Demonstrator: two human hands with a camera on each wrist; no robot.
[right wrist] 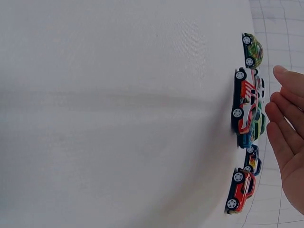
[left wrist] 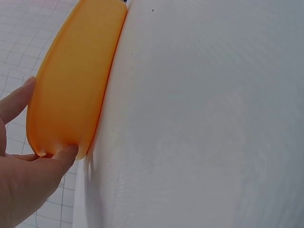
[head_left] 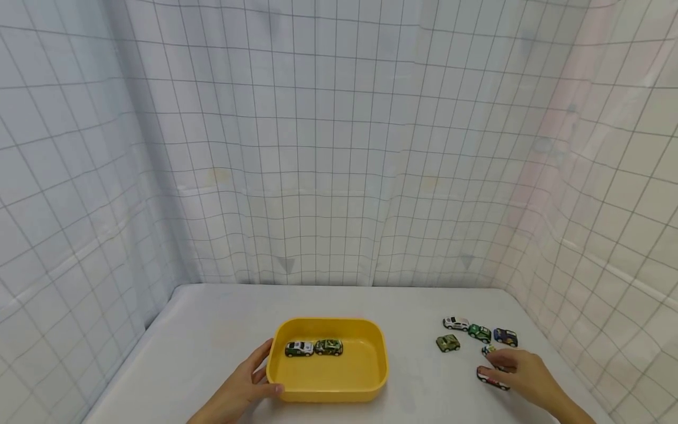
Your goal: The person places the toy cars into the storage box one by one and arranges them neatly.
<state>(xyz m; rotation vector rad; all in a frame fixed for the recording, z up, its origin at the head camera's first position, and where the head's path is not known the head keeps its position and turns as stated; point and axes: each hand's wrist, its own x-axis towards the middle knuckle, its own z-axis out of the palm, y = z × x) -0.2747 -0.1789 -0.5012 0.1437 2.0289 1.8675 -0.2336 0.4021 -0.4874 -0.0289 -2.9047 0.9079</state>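
At the left end of a yellow tray (head_left: 331, 396), my left hand (head_left: 241, 386) grips the front-left corner, thumb on the front wall and fingers along the end wall. Inside the tray, a white and green toy car (head_left: 299, 349) and a camouflage toy car (head_left: 328, 347) sit end to end. My right hand (head_left: 521, 374) hovers over toy cars at the right, fingers loosely bent and holding nothing. Just past its fingertips in the right wrist view stands a red and white toy car (right wrist: 245, 102). A red toy car (right wrist: 241, 191) is lower in that view. The right hand partly hides cars in the head view.
Farther back on the right are a white toy car (head_left: 456, 323), a green one (head_left: 479, 333), a dark blue one (head_left: 505, 337) and an olive camouflage one (head_left: 448, 343). White gridded curtains (head_left: 328, 147) enclose the white table (head_left: 222, 318) at the back and sides.
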